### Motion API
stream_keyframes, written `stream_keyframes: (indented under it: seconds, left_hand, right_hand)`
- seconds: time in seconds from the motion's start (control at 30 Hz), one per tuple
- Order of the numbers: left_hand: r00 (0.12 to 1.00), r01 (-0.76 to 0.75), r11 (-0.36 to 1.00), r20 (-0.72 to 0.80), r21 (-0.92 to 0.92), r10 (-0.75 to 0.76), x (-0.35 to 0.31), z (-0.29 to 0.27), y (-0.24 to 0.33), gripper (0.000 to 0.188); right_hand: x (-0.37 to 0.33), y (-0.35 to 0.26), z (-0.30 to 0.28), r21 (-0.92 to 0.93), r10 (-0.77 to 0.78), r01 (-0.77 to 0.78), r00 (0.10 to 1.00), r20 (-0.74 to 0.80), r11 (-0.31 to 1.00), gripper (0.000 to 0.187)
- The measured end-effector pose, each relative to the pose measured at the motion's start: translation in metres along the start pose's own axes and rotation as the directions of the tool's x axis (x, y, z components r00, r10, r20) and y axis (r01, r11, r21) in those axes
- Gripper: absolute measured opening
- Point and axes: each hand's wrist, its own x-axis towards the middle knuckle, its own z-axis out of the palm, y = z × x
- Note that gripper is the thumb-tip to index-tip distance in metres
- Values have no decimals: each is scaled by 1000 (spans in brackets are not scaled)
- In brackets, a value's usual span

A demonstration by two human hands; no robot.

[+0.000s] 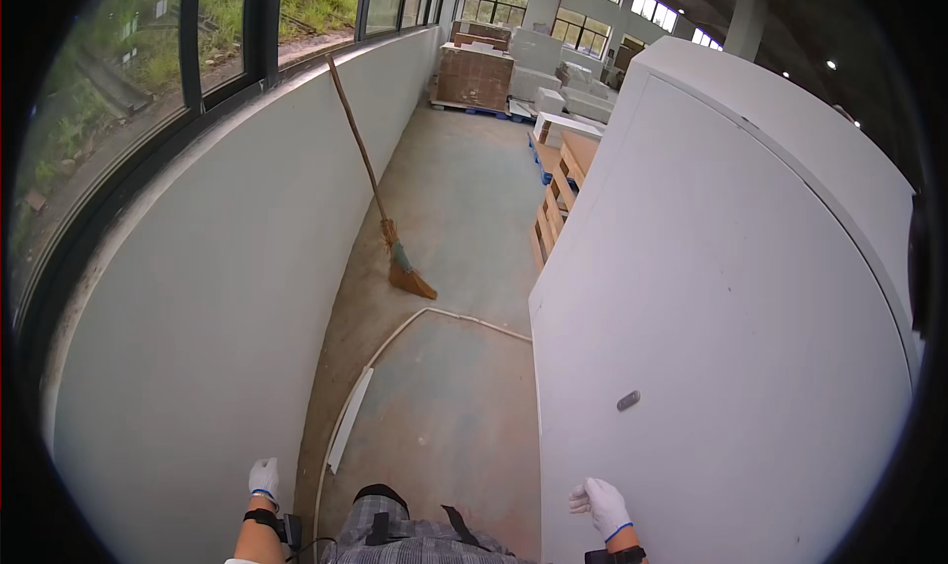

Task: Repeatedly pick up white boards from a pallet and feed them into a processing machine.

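My left hand [265, 476], in a white glove with a blue cuff, hangs low beside the white wall [197, 337] with its fingers curled in; nothing shows in it. My right hand [602, 506], gloved the same way, has loosely bent fingers that stand a little apart, and it holds nothing. Closest to it is a large white panel-sided cabinet or box [711, 297] with a small grey oval fitting [629, 401]. Further ahead, a broom [400, 253] with a long wooden handle leans against the wall under the windows.
A pale hose or pipe [395, 329] crosses the concrete floor [449, 396] and runs along the wall. A white strip [351, 421] lies by it. Wooden pallets [558, 194] stand behind the cabinet. Stacked boxes [474, 75] and white blocks [538, 50] fill the far end.
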Motion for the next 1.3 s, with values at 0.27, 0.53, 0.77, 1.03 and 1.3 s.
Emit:
stream_keyframes:
  seconds: [0.27,0.53,0.77,1.03,1.3]
  left_hand:
    - [986,115,981,-99,-153,-131,233,63,202,37]
    - [946,-304,949,148,84,290,299,178,630,35]
    - [840,-470,881,328,43,432,349,306,861,36]
    - [684,-656,754,409,-16,604,417,398,1073,31]
    - [403,-823,557,576,-112,712,488,564,1302,27]
  right_hand:
    - [202,-192,99,46,-69,68,997,35,997,29]
    - [316,-292,97,173,69,-40,984,-166,984,29]
    - [495,-399,116,223,33,-6,992,-121,975,18]
    - [613,-562,160,199,4,-12,999,42,980,32]
    - [731,-661,167,375,170,-102,974,-152,921,41]
